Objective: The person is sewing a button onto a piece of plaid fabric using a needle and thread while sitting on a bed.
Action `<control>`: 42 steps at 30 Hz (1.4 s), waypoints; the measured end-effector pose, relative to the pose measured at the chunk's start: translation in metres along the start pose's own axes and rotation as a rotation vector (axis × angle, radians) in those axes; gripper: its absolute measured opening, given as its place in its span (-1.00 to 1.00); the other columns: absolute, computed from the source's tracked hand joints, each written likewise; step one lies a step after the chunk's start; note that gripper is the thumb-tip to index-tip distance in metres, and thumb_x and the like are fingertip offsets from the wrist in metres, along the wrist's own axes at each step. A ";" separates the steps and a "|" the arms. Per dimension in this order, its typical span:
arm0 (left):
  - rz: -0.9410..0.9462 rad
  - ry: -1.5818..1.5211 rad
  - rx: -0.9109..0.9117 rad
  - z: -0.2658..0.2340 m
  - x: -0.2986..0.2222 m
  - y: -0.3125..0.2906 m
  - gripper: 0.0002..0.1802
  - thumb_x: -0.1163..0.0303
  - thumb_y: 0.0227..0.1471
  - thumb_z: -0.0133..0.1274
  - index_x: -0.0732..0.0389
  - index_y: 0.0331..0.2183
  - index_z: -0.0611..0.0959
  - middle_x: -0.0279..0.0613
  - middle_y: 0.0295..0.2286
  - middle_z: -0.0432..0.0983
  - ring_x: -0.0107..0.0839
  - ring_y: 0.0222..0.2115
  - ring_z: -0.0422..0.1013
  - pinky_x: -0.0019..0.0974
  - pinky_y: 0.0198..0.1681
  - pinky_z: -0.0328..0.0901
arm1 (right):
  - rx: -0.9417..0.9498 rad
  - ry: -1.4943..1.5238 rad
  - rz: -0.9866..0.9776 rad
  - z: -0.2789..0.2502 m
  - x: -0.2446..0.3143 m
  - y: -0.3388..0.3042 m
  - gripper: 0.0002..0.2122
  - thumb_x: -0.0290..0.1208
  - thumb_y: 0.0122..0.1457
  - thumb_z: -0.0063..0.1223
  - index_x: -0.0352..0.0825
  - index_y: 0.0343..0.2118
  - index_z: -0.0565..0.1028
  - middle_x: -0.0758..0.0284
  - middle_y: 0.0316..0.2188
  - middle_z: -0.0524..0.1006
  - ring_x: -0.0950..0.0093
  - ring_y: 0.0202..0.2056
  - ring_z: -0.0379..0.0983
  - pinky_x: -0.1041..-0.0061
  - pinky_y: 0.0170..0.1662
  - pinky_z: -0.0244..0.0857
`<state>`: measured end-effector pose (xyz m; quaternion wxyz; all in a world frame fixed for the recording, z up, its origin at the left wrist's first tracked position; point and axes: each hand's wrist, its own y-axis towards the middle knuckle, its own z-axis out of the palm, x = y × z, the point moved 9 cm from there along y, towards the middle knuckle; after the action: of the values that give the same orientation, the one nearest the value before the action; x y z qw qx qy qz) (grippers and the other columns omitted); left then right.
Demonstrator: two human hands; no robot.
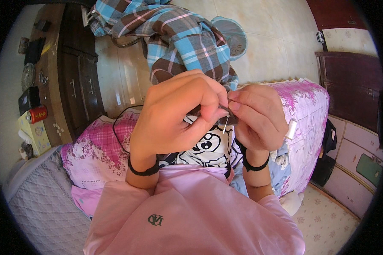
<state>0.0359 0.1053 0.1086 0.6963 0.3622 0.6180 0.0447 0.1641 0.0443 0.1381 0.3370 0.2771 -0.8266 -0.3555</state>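
Close together over my lap, my left hand [178,112] and my right hand [259,114] are both closed in a pinch. A small piece of dark cloth [232,119] shows between and behind the fingertips, partly hidden. From the left fingertips a thin white strand [225,125] sticks out downward; whether it is thread or a needle is too small to tell. Beneath the hands lies black and white cartoon-print fabric [212,146]. A white spool [291,129] appears just beyond the right hand, against the bed.
Pink floral bedding [100,146] spreads on both sides of me. Ahead, a plaid cloth [178,38] is draped in a heap beside a blue basket [235,38]. Along the left wall, a wooden cabinet [57,85] bears a red can [37,114] and a yellow box [36,135]. Drawers [355,148] stand at right.
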 end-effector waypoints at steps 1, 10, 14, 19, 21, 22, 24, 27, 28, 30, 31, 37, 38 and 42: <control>0.006 0.017 0.004 0.000 -0.001 0.000 -0.61 0.76 -0.24 0.27 0.15 -0.57 0.39 -0.06 -0.48 0.58 -0.38 -0.54 0.41 -0.40 -0.45 0.26 | -0.001 -0.001 0.000 -0.001 0.002 -0.001 -0.77 -0.66 -0.23 0.28 -0.43 -0.40 0.63 0.21 -0.37 0.62 0.28 -0.35 0.56 0.43 -0.33 0.45; 0.096 0.025 -0.037 -0.001 -0.010 0.000 -0.58 0.75 -0.27 0.32 0.16 -0.56 0.39 -0.01 -0.46 0.61 -0.39 -0.54 0.41 -0.41 -0.46 0.26 | 0.019 0.110 0.091 -0.008 0.008 -0.006 -0.76 -0.68 -0.20 0.25 -0.35 -0.37 0.61 0.19 -0.33 0.62 0.26 -0.36 0.56 0.39 -0.33 0.44; 0.092 0.061 -0.036 0.000 -0.010 -0.001 -0.59 0.75 -0.27 0.32 0.16 -0.55 0.40 -0.01 -0.46 0.61 -0.39 -0.54 0.41 -0.41 -0.45 0.27 | 0.082 0.006 0.012 -0.001 0.012 -0.007 -0.76 -0.52 -0.21 0.33 -0.34 -0.38 0.60 0.20 -0.29 0.61 0.26 -0.31 0.57 0.39 -0.33 0.44; 0.067 0.018 -0.008 0.001 -0.009 0.001 -0.63 0.73 -0.25 0.33 0.18 -0.55 0.44 0.00 -0.48 0.62 -0.39 -0.52 0.45 -0.41 -0.45 0.28 | 0.078 -0.039 0.032 -0.003 0.009 -0.010 -0.73 -0.50 -0.21 0.34 -0.33 -0.35 0.60 0.21 -0.28 0.61 0.26 -0.28 0.58 0.40 -0.32 0.44; 0.051 0.032 -0.009 0.001 -0.007 0.001 -0.64 0.72 -0.24 0.33 0.18 -0.55 0.44 0.00 -0.48 0.61 -0.39 -0.52 0.45 -0.40 -0.44 0.29 | 0.040 -0.061 0.017 -0.004 0.010 -0.009 -0.72 -0.51 -0.19 0.33 -0.32 -0.32 0.59 0.22 -0.26 0.61 0.26 -0.26 0.58 0.41 -0.32 0.44; 0.035 0.045 -0.013 0.000 -0.006 0.000 -0.64 0.72 -0.24 0.32 0.19 -0.56 0.44 0.01 -0.49 0.61 -0.39 -0.52 0.45 -0.40 -0.44 0.29 | 0.039 -0.061 0.017 -0.005 0.010 -0.007 -0.72 -0.51 -0.19 0.33 -0.32 -0.32 0.59 0.22 -0.26 0.61 0.26 -0.26 0.58 0.41 -0.32 0.44; 0.006 -0.026 -0.009 -0.002 -0.006 -0.002 -0.65 0.72 -0.23 0.32 0.19 -0.56 0.44 0.00 -0.49 0.61 -0.39 -0.52 0.45 -0.39 -0.43 0.29 | 0.083 -0.059 0.005 -0.005 0.012 -0.005 -0.73 -0.52 -0.18 0.35 -0.31 -0.33 0.59 0.23 -0.24 0.62 0.24 -0.23 0.57 0.40 -0.34 0.43; -0.062 -0.120 0.005 -0.004 -0.002 -0.002 -0.66 0.73 -0.22 0.30 0.20 -0.56 0.44 0.00 -0.49 0.62 -0.39 -0.52 0.46 -0.40 -0.42 0.30 | 0.075 -0.084 -0.038 -0.007 0.022 -0.003 -0.72 -0.51 -0.21 0.34 -0.28 -0.34 0.60 0.25 -0.23 0.62 0.27 -0.23 0.54 0.40 -0.35 0.38; -0.102 -0.141 0.013 -0.004 0.001 -0.002 -0.67 0.73 -0.21 0.29 0.20 -0.56 0.44 0.00 -0.49 0.63 -0.40 -0.52 0.47 -0.40 -0.41 0.30 | 0.076 -0.085 -0.037 -0.007 0.024 -0.003 -0.72 -0.51 -0.21 0.34 -0.28 -0.34 0.60 0.25 -0.23 0.62 0.27 -0.23 0.54 0.40 -0.35 0.38; -0.123 -0.138 0.007 -0.004 0.004 -0.006 -0.67 0.73 -0.21 0.29 0.20 -0.56 0.45 0.00 -0.49 0.63 -0.39 -0.52 0.48 -0.40 -0.41 0.30 | 0.118 -0.124 -0.017 -0.004 0.024 -0.001 -0.71 -0.48 -0.25 0.32 -0.26 -0.35 0.61 0.28 -0.23 0.62 0.31 -0.26 0.51 0.41 -0.34 0.32; -0.143 -0.135 0.003 -0.004 0.007 -0.006 -0.67 0.73 -0.20 0.29 0.20 -0.56 0.45 0.00 -0.49 0.63 -0.39 -0.51 0.49 -0.41 -0.40 0.30 | 0.117 -0.127 -0.017 -0.003 0.022 -0.002 -0.71 -0.48 -0.25 0.32 -0.26 -0.35 0.61 0.28 -0.23 0.62 0.31 -0.26 0.51 0.41 -0.34 0.32; -0.209 -0.210 0.037 -0.001 0.011 -0.006 -0.69 0.73 -0.21 0.29 0.21 -0.55 0.47 0.02 -0.48 0.64 -0.37 -0.49 0.51 -0.40 -0.39 0.32 | 0.115 -0.133 -0.011 0.000 0.020 -0.010 -0.71 -0.47 -0.27 0.34 -0.21 -0.37 0.61 0.33 -0.23 0.61 0.34 -0.26 0.47 0.39 -0.32 0.29; -0.209 -0.209 0.036 0.000 0.012 -0.006 -0.69 0.73 -0.21 0.29 0.21 -0.55 0.47 0.02 -0.48 0.64 -0.37 -0.49 0.51 -0.40 -0.39 0.32 | 0.066 -0.140 -0.034 -0.004 0.025 -0.011 -0.72 -0.48 -0.26 0.36 -0.20 -0.38 0.61 0.37 -0.26 0.60 0.35 -0.27 0.45 0.39 -0.31 0.29; -0.150 -0.212 0.108 0.011 0.008 -0.002 -0.80 0.72 -0.21 0.26 0.28 -0.51 0.57 0.02 -0.46 0.64 -0.34 -0.48 0.53 -0.39 -0.39 0.35 | -0.065 -0.077 -0.037 -0.011 0.026 -0.014 -0.73 -0.50 -0.25 0.41 -0.15 -0.41 0.61 0.47 -0.34 0.56 0.38 -0.30 0.41 0.39 -0.30 0.25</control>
<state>0.0468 0.1030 0.1010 0.7386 0.3544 0.5680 -0.0792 0.1594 0.0130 0.1428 0.3071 0.2674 -0.8218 -0.3986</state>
